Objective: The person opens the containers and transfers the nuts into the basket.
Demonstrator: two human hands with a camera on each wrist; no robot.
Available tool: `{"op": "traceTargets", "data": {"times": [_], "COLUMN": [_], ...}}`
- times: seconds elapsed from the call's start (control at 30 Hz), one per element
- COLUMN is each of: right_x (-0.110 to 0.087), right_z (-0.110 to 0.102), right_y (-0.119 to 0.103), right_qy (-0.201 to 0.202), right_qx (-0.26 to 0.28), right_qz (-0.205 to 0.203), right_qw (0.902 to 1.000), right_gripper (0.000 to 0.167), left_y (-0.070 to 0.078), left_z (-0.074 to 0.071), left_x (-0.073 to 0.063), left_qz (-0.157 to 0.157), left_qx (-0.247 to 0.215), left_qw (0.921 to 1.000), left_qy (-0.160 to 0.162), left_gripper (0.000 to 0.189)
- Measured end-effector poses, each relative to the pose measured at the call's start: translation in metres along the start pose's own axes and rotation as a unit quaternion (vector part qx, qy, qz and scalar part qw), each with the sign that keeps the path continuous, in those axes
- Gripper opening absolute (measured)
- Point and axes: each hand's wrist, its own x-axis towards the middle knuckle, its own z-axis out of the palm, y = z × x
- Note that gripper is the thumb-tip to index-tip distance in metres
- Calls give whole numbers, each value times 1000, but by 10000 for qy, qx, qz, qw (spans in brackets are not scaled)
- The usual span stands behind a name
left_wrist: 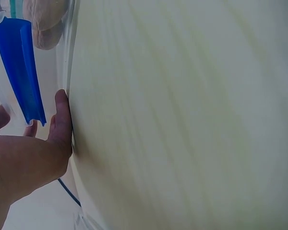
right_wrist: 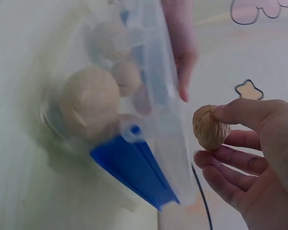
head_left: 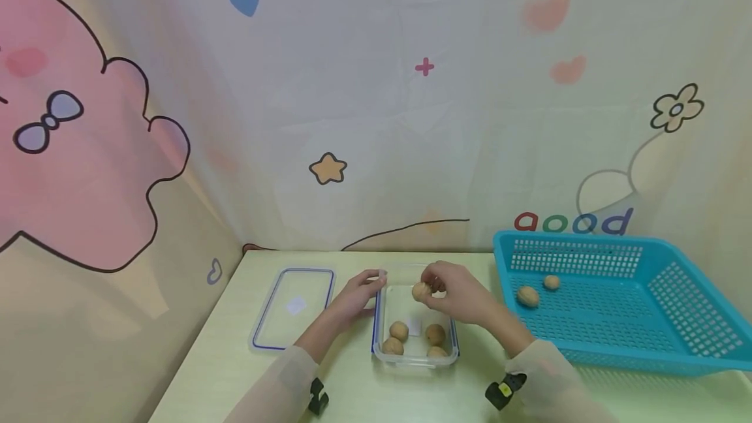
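Over the far half of a clear plastic food container (head_left: pixel 414 361), my right hand (head_left: pixel 461 292) pinches a walnut (right_wrist: pixel 211 127) between thumb and fingertips. Several walnuts (head_left: pixel 399 330) lie inside the container toward its near end, around a small white square on its floor. My left hand (head_left: pixel 354 297) holds the container at its far left corner, fingers at the rim and wall. The left wrist view shows that hand (left_wrist: pixel 36 155) beside a blue side latch (left_wrist: pixel 21 67), which hangs outward.
A clear lid (head_left: pixel 294 309) with a blue seal lies on the table left of the container. To the right stands a turquoise plastic basket (head_left: pixel 623 359) with two walnuts (head_left: pixel 528 296) in it. A printed curtain (head_left: pixel 376 116) hangs behind the table.
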Motion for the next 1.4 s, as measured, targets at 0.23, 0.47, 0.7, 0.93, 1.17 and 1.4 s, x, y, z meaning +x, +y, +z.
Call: {"op": "traceTargets", "data": {"times": [0.23, 0.47, 0.7, 0.93, 1.17, 1.4], "right_x": [-21, -47, -69, -82, -89, -93], "right_z": [-36, -67, -86, -98, -104, -107], "right_y": [12, 23, 42, 60, 89, 101], "right_qy": [717, 1114, 1329, 1602, 1568, 1355], "right_qx": [-42, -66, -102, -88, -284, -352], "right_qz": [-52, 529, 907, 958, 1193, 1420], "right_qw": [9974, 9923, 9869, 9824, 9800, 9799], "right_gripper": [24, 28, 30, 37, 35, 40], "left_y": [0, -2, -4, -5, -5, -3], "left_z": [-1, 1, 0, 0, 0, 0], "left_x": [2, 1, 3, 4, 5, 1], "left_qz": [-11, -52, -37, -23, -22, -26], "left_qx": [-21, -59, -115, -111, -103, -100], "left_qw": [10000, 10000, 9999, 9999, 9999, 9999], "left_qy": [20, 17, 21, 52, 27, 8], "left_gripper": [56, 60, 58, 57, 57, 57]}}
